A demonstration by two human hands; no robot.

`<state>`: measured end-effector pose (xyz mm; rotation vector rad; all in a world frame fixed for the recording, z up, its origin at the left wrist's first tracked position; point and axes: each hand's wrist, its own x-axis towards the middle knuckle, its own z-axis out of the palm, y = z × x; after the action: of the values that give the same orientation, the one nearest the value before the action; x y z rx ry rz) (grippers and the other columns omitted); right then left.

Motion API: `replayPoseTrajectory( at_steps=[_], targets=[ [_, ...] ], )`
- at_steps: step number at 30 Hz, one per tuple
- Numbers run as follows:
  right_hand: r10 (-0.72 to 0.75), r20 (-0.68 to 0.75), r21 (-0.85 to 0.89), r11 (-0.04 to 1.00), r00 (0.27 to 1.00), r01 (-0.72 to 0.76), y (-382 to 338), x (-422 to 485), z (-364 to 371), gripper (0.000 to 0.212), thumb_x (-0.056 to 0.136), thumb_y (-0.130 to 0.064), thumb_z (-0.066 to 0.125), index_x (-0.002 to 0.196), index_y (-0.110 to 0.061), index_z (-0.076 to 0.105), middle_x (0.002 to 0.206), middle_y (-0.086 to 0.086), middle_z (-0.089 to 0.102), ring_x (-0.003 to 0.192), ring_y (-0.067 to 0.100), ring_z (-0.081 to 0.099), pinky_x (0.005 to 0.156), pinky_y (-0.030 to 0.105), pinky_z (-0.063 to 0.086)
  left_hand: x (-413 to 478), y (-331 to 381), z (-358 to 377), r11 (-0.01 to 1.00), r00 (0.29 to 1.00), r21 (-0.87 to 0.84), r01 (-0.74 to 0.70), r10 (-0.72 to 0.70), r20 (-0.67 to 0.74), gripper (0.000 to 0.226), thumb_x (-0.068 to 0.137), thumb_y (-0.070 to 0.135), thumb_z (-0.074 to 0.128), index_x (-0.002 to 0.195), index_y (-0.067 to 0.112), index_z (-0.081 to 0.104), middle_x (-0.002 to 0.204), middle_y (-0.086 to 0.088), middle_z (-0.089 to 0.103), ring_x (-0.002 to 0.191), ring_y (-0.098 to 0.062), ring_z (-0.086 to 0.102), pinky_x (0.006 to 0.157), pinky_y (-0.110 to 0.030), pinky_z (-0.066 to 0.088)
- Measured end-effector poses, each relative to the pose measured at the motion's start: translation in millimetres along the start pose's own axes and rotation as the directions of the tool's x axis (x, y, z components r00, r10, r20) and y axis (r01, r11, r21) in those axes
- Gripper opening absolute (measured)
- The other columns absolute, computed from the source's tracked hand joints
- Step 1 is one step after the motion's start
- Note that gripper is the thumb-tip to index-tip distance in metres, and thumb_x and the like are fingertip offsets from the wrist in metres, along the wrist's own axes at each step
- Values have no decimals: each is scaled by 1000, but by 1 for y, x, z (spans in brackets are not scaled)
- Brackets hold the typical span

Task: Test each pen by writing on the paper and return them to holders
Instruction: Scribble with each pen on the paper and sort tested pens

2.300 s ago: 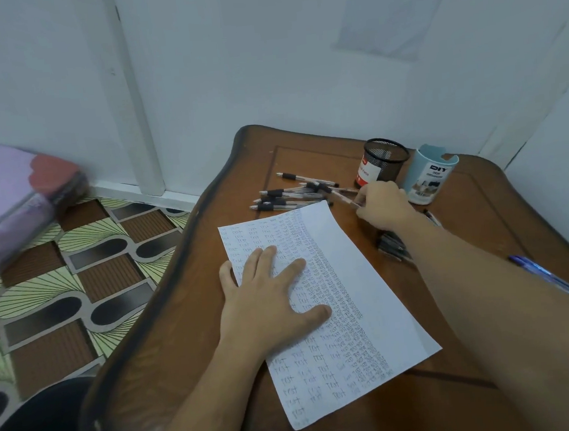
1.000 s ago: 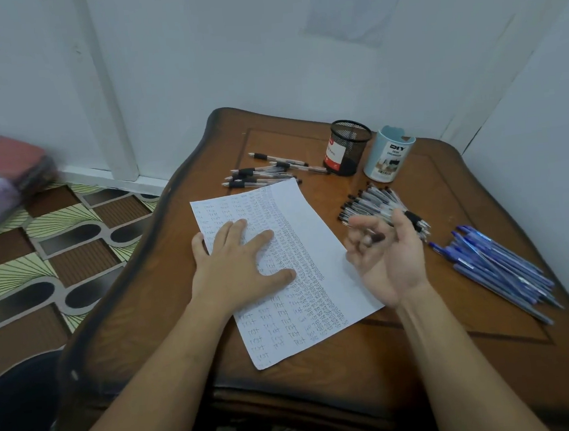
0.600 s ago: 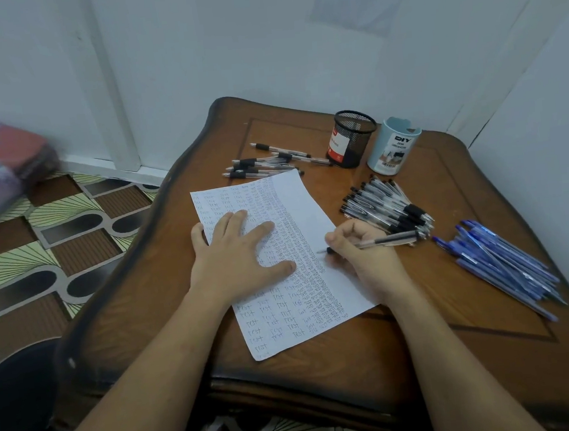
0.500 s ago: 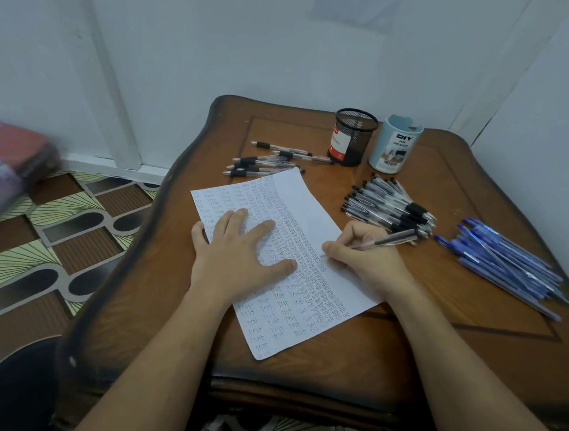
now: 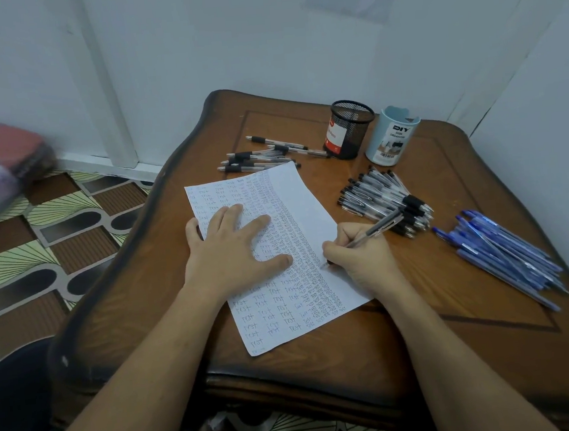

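Now right hand (image 5: 359,260) pinching pen (image 5: 375,230), tip lowered onto paper (image 5: 309,199), left hand (image 5: 231,254) still spread flat.

The brown wooden desk (image 5: 445,184) bore a white paper sheet (image 5: 310,206) filled with rows of dark handwriting. Mid-frame, a slim ballpoint pen (image 5: 372,231) was clear and silvery. At upper centre, a black mesh pen holder (image 5: 351,128) carried a red-and-white label beside a pale blue cylindrical holder (image 5: 391,137) lettered black. At right lay blue plastic pens (image 5: 500,255).
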<state>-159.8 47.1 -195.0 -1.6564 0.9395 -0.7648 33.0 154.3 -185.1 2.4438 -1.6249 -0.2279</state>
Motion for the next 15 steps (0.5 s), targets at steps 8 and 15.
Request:
replayPoseTrajectory(
  at_steps=[8,15],
  targets=[
    [-10,37,-6,1000,999,10,4,3,0,39,64,-17,69,53,-16,31,59,10,31,64,24,36,63,41,37,0,1,0,1000,1000,-7,11,-11,0,82,76,90,34,148,52,24,165,6,8,152,-18,1,116,-57,-9],
    [-23,18,-35,999,1000,23,7,5,-1,38,64,-25,69,53,-18,34,59,14,32,66,26,45,64,43,40,0,1,1,1000,1000,-5,13,-13,-3,83,76,90,35,148,52,24,166,6,8,152,-18,1,117,-57,-9]
  ],
)
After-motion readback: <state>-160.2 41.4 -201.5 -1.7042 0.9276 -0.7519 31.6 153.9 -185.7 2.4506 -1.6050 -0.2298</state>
